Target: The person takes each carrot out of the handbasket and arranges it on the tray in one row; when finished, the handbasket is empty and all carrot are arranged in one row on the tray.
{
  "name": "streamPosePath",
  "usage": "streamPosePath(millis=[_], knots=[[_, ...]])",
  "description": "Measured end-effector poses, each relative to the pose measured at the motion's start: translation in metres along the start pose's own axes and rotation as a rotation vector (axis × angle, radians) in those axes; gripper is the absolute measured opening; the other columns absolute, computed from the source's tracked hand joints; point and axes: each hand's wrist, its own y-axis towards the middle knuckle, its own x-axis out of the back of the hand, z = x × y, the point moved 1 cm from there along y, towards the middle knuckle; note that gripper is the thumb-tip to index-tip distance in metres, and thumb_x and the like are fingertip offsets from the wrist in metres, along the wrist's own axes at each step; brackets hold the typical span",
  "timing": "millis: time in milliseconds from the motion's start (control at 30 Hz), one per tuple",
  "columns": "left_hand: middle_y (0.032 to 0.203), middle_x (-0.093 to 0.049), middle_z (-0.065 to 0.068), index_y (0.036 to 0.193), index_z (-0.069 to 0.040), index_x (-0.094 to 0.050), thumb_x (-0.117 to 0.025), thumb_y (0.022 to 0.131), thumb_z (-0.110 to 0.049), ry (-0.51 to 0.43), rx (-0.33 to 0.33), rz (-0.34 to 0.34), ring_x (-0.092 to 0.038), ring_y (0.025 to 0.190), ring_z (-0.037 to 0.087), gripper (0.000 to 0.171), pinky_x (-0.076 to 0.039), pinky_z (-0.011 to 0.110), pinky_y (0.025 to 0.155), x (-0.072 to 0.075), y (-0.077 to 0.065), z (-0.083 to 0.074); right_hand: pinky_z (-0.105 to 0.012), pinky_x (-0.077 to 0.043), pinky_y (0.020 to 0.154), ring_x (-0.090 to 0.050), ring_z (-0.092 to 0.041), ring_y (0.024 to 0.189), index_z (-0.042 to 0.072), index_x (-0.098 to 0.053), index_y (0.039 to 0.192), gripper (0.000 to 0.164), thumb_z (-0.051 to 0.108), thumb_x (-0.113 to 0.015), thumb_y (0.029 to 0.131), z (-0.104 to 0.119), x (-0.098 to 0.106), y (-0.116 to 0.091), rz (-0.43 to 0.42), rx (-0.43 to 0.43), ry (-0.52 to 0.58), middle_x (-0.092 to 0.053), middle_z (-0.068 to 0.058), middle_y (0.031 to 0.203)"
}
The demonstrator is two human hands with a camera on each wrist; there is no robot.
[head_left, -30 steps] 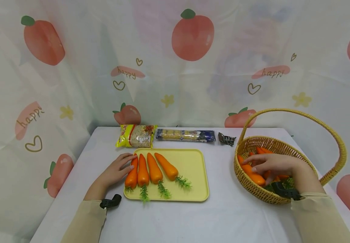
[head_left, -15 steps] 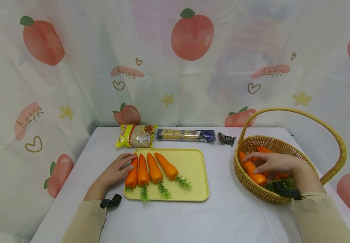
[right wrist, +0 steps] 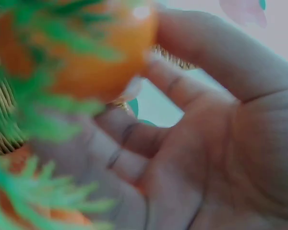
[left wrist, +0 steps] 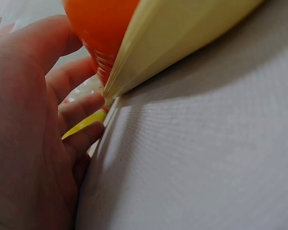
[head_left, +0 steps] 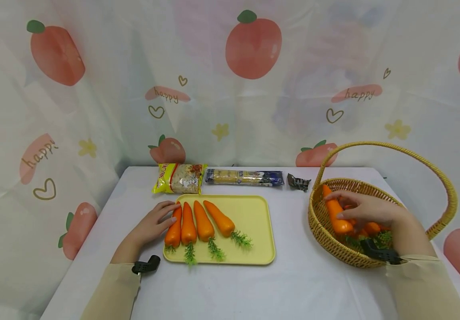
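Note:
Over the wicker basket (head_left: 326,246), my right hand (head_left: 370,209) pinches an orange carrot (head_left: 334,212) between thumb and fingers. The right wrist view shows that carrot (right wrist: 110,72) close up, its green leaves blurred. More carrots lie beneath it in the basket, partly hidden by the hand. My left hand (head_left: 154,224) rests at the left edge of the yellow tray (head_left: 250,235), fingertips touching the leftmost carrot (head_left: 172,233). Its fingers are loosely bent beside the tray rim in the left wrist view. Several carrots lie side by side on the tray, leaves toward me.
Along the back of the white table lie a yellow bag of food (head_left: 180,178), a long clear-and-blue packet (head_left: 243,177) and a small dark packet (head_left: 298,182). The basket's tall handle (head_left: 414,155) arches above it. A printed curtain hangs behind.
My right hand has lifted a carrot up from the others in the basket, its tip now higher near the rim. The left hand and the tray's carrots stay put.

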Motion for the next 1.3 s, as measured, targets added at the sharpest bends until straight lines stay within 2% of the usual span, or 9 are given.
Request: streamPosePath(millis=[100,200,400,500,700,800,967,1300], knots=[[0.155,-0.035,0.009,0.147,-0.028,-0.047,-0.053,0.098,-0.049,0.003,-0.002,-0.003,-0.036,0.142,0.038,0.053,-0.027,0.065,0.114,0.000,0.000,0.000,-0.053,-0.059,0.071,-0.060,-0.035,0.099,0.016,-0.032,0.149,0.062,0.021,-0.065,0.096,0.005,0.002,-0.002,-0.040,0.022,0.007,-0.029,-0.028,0.142],[0.154,-0.036,0.009,0.147,-0.027,-0.048,-0.053,0.099,-0.048,0.006,-0.008,-0.006,-0.037,0.141,0.039,0.053,-0.028,0.066,0.114,0.001,0.000,-0.001,-0.049,-0.059,0.076,-0.059,-0.034,0.104,0.017,-0.033,0.149,0.063,0.023,-0.065,0.096,0.012,0.003,-0.004,-0.085,0.046,-0.022,-0.031,-0.027,0.143],[0.154,-0.036,0.008,0.146,-0.029,-0.048,-0.054,0.098,-0.049,-0.002,-0.001,0.000,-0.037,0.142,0.037,0.053,-0.028,0.064,0.115,0.001,0.001,-0.001,-0.048,-0.059,0.077,-0.061,-0.032,0.103,0.021,-0.033,0.150,0.060,0.024,-0.063,0.097,0.026,0.003,-0.009,-0.116,0.096,-0.049,-0.035,-0.026,0.140],[0.154,-0.037,0.009,0.146,-0.027,-0.049,-0.054,0.099,-0.047,-0.002,-0.020,-0.005,-0.038,0.141,0.038,0.052,-0.029,0.064,0.114,0.002,0.001,-0.001,-0.047,-0.059,0.076,-0.062,-0.031,0.102,0.023,-0.030,0.153,0.064,0.024,-0.063,0.098,0.034,-0.001,-0.012,-0.125,0.114,-0.047,-0.035,-0.026,0.141],[0.153,-0.037,0.009,0.146,-0.026,-0.049,-0.054,0.099,-0.046,0.009,-0.046,-0.015,-0.040,0.140,0.038,0.052,-0.030,0.064,0.114,0.002,0.000,-0.001,-0.050,-0.059,0.074,-0.065,-0.034,0.098,0.022,-0.025,0.155,0.069,0.023,-0.063,0.097,0.051,-0.013,-0.018,-0.114,0.112,-0.028,-0.031,-0.027,0.144],[0.153,-0.037,0.009,0.147,-0.026,-0.048,-0.054,0.099,-0.047,0.016,-0.044,-0.016,-0.039,0.140,0.038,0.053,-0.030,0.064,0.113,0.001,0.000,-0.001,-0.047,-0.059,0.076,-0.063,-0.035,0.104,0.025,-0.025,0.155,0.070,0.026,-0.064,0.097,0.058,-0.019,-0.018,-0.124,0.111,-0.052,-0.031,-0.025,0.147],[0.153,-0.037,0.009,0.147,-0.027,-0.048,-0.054,0.099,-0.048,0.019,-0.039,-0.016,-0.039,0.140,0.038,0.053,-0.030,0.064,0.113,0.002,-0.001,-0.001,-0.043,-0.059,0.080,-0.059,-0.034,0.111,0.029,-0.028,0.153,0.069,0.029,-0.065,0.096,0.069,-0.031,-0.013,-0.137,0.127,-0.075,-0.033,-0.023,0.147],[0.154,-0.037,0.009,0.147,-0.026,-0.048,-0.053,0.099,-0.048,0.014,-0.036,-0.009,-0.039,0.140,0.039,0.053,-0.030,0.064,0.114,0.002,0.000,-0.001,-0.040,-0.059,0.081,-0.059,-0.033,0.109,0.028,-0.028,0.154,0.075,0.030,-0.070,0.092,0.085,-0.055,0.011,-0.152,0.121,0.013,-0.035,-0.026,0.143]])
